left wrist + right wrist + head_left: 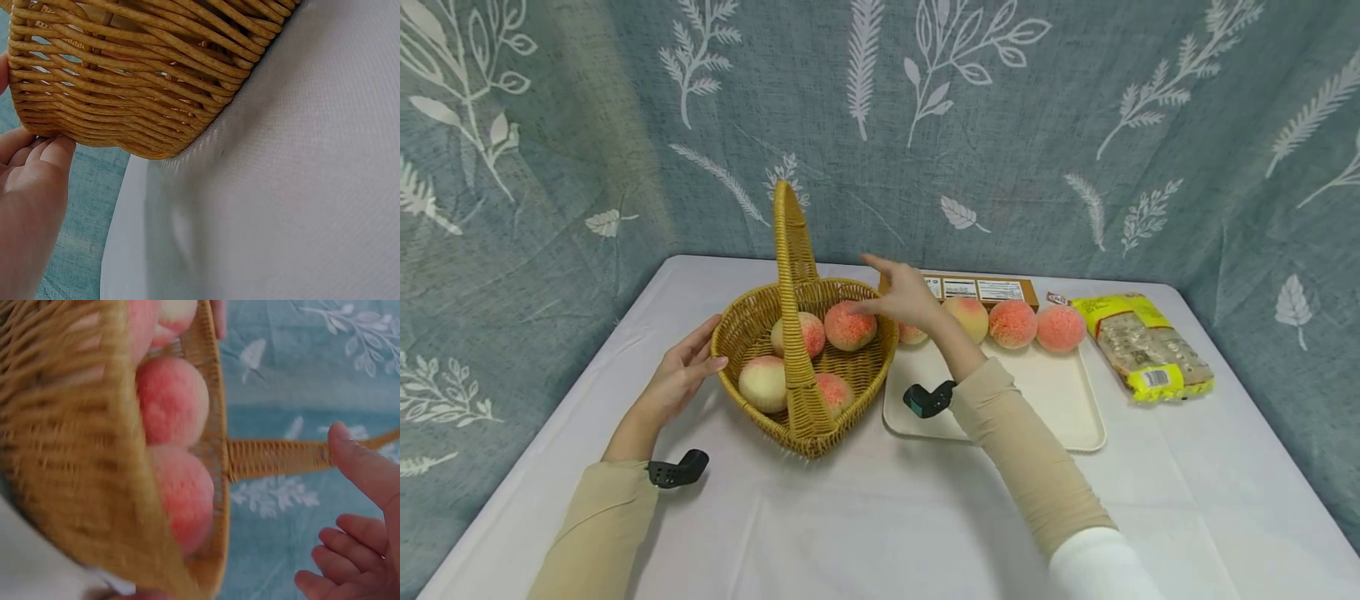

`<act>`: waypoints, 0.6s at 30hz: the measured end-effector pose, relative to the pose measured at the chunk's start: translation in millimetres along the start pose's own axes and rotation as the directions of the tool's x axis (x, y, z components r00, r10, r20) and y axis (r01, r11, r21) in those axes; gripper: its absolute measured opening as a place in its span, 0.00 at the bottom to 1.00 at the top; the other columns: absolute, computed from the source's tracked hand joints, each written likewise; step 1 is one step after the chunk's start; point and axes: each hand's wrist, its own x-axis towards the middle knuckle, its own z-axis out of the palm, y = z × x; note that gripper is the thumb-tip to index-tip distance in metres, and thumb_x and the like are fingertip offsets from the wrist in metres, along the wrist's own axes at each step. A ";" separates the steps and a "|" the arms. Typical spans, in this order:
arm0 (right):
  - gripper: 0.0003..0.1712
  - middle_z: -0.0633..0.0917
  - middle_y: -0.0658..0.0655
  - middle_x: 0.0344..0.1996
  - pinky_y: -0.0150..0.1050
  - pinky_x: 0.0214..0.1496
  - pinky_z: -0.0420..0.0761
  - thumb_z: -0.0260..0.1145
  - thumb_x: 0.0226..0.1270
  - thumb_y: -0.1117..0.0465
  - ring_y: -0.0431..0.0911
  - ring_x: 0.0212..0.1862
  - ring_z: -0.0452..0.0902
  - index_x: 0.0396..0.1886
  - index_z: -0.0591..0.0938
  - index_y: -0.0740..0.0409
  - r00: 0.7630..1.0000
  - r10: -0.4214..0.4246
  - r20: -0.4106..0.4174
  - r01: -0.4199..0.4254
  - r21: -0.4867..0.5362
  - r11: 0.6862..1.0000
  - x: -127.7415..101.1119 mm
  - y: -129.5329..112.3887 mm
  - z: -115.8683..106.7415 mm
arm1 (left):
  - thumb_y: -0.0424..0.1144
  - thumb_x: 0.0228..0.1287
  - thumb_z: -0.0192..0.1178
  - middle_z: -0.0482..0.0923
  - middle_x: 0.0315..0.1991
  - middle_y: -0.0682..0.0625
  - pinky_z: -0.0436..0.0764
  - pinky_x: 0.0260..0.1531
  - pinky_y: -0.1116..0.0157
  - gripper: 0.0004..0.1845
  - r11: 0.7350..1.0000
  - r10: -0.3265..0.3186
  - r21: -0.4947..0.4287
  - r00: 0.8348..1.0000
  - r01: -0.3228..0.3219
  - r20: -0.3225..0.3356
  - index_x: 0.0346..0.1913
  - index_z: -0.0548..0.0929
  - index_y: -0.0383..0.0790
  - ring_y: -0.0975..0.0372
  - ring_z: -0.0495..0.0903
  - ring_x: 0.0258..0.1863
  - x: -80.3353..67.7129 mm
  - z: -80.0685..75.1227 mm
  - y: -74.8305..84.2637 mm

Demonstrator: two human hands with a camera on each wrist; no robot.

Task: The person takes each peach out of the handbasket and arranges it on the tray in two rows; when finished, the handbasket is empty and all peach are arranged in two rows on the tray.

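I sit at a white-clothed table (865, 517) walled far and on both sides by blue-grey leaf-print curtains (1000, 125). My left hand (681, 375), fingers straight, rests against the left rim of a wicker basket (733, 333) of peaches at centre; my right hand (906, 296) hovers open above its right rim, beside a cream tray (1060, 408). The near half of the table lies bare up to its edge.

- Golden-yellow woven wicker on the basket (752, 321), just beside the left hand (681, 375).
- Pink-red blush over cream on the peaches (850, 325) beneath the right hand (902, 296).
- Cream-white on the tray (1060, 400), right of that hand.
- White on the tablecloth (880, 517) under both hands.
- Blue-grey with white leaf sprigs on the backdrop (1000, 125) beyond the hands.
- Yellow on the packet (1142, 346), far right of the right hand.
- Beige on the sleeves (1022, 450).
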 end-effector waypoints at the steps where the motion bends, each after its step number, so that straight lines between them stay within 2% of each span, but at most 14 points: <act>1: 0.47 0.77 0.68 0.59 0.37 0.35 0.66 0.74 0.58 0.53 0.42 0.25 0.65 0.75 0.63 0.54 1.000 -0.012 0.017 0.012 -0.009 1.000 2.9 -2.4 3.3 | 0.22 0.67 0.47 0.30 0.76 0.34 0.54 0.69 0.72 0.40 1.000 -0.003 0.003 1.000 0.003 0.002 0.75 0.36 0.26 0.46 0.34 0.75 0.4 0.2 0.4; 2: 0.47 0.76 0.68 0.60 0.36 0.34 0.66 0.74 0.59 0.53 0.41 0.25 0.65 0.75 0.62 0.55 0.999 -0.020 0.039 0.021 -0.025 0.999 5.7 -3.9 6.2 | 0.22 0.67 0.48 0.30 0.76 0.34 0.54 0.69 0.72 0.40 1.000 -0.006 0.006 1.000 0.006 0.005 0.75 0.37 0.26 0.46 0.34 0.75 1.1 0.5 0.6; 3: 0.47 0.75 0.68 0.61 0.37 0.33 0.66 0.74 0.59 0.54 0.43 0.22 0.59 0.75 0.62 0.55 0.998 -0.024 0.063 0.026 -0.032 0.999 8.2 -5.0 9.1 | 0.22 0.67 0.48 0.30 0.76 0.34 0.55 0.69 0.72 0.40 1.000 -0.010 0.009 1.000 0.009 0.010 0.75 0.37 0.27 0.46 0.35 0.75 1.9 0.8 0.8; 4: 0.47 0.74 0.67 0.63 0.37 0.34 0.66 0.73 0.59 0.54 0.42 0.25 0.66 0.75 0.62 0.54 0.996 -0.021 0.086 0.026 -0.051 0.998 10.2 -6.1 11.6 | 0.22 0.67 0.48 0.30 0.76 0.35 0.55 0.69 0.71 0.40 1.000 -0.011 0.014 1.000 0.011 0.016 0.75 0.37 0.27 0.46 0.35 0.75 2.9 1.1 0.8; 6: 0.46 0.66 0.60 0.71 0.37 0.36 0.67 0.73 0.60 0.58 0.47 0.29 0.69 0.75 0.62 0.55 0.991 -0.017 0.129 0.026 -0.064 0.998 13.9 -8.0 16.5 | 0.22 0.67 0.48 0.30 0.76 0.35 0.55 0.69 0.71 0.40 1.000 -0.014 0.017 1.000 0.013 0.024 0.75 0.37 0.27 0.46 0.35 0.75 4.6 1.3 0.7; 9: 0.47 0.66 0.58 0.71 0.36 0.44 0.76 0.74 0.58 0.60 0.53 0.47 0.78 0.74 0.62 0.56 0.981 -0.015 0.195 0.032 -0.083 0.996 19.0 -12.6 23.7 | 0.22 0.67 0.48 0.31 0.76 0.34 0.56 0.69 0.71 0.40 1.000 -0.016 0.014 1.000 0.016 0.026 0.75 0.37 0.26 0.46 0.35 0.75 5.1 0.5 1.1; 10: 0.47 0.66 0.58 0.71 0.36 0.52 0.77 0.75 0.57 0.60 0.52 0.57 0.75 0.74 0.62 0.57 0.977 -0.020 0.213 0.041 -0.094 0.995 20.9 -14.4 26.2 | 0.22 0.67 0.48 0.31 0.76 0.34 0.56 0.69 0.71 0.40 1.000 -0.016 0.013 1.000 0.015 0.025 0.75 0.37 0.26 0.45 0.35 0.75 4.8 0.1 1.3; 11: 0.47 0.67 0.59 0.71 0.38 0.57 0.76 0.75 0.57 0.61 0.54 0.58 0.75 0.74 0.63 0.59 0.973 -0.029 0.231 0.055 -0.109 0.993 22.7 -16.4 28.7 | 0.21 0.67 0.48 0.31 0.76 0.34 0.56 0.69 0.71 0.40 1.000 -0.015 0.012 1.000 0.015 0.025 0.75 0.37 0.26 0.45 0.35 0.75 4.3 -0.4 1.6; 13: 0.49 0.69 0.58 0.70 0.39 0.66 0.70 0.77 0.55 0.59 0.51 0.68 0.66 0.74 0.63 0.59 0.966 -0.053 0.255 0.097 -0.165 0.981 26.7 -20.3 34.0 | 0.21 0.67 0.48 0.30 0.76 0.34 0.57 0.68 0.72 0.40 1.000 -0.013 0.010 1.000 0.013 0.024 0.75 0.37 0.26 0.45 0.35 0.75 3.2 -1.5 2.2; 14: 0.48 0.69 0.59 0.69 0.39 0.67 0.69 0.77 0.55 0.59 0.51 0.68 0.66 0.74 0.63 0.59 0.960 -0.059 0.272 0.111 -0.179 0.978 28.4 -22.0 36.7 | 0.22 0.67 0.48 0.30 0.76 0.34 0.57 0.68 0.72 0.40 1.000 -0.012 0.009 1.000 0.012 0.025 0.75 0.37 0.26 0.45 0.35 0.75 2.6 -2.1 2.5; 16: 0.48 0.75 0.62 0.64 0.39 0.62 0.73 0.76 0.56 0.60 0.53 0.61 0.73 0.74 0.63 0.59 0.947 -0.060 0.316 0.128 -0.197 0.972 32.3 -24.8 42.6 | 0.22 0.67 0.48 0.30 0.76 0.34 0.57 0.68 0.72 0.40 1.000 -0.012 0.009 1.000 0.012 0.023 0.75 0.37 0.26 0.46 0.35 0.75 1.4 -3.0 3.2; 18: 0.48 0.75 0.61 0.63 0.38 0.60 0.74 0.75 0.56 0.60 0.53 0.59 0.74 0.74 0.62 0.57 0.934 -0.051 0.354 0.139 -0.229 0.963 35.8 -26.9 48.8 | 0.22 0.67 0.48 0.30 0.76 0.34 0.57 0.68 0.72 0.40 1.000 -0.012 0.006 1.000 0.012 0.023 0.75 0.37 0.26 0.45 0.35 0.75 0.1 -3.8 3.9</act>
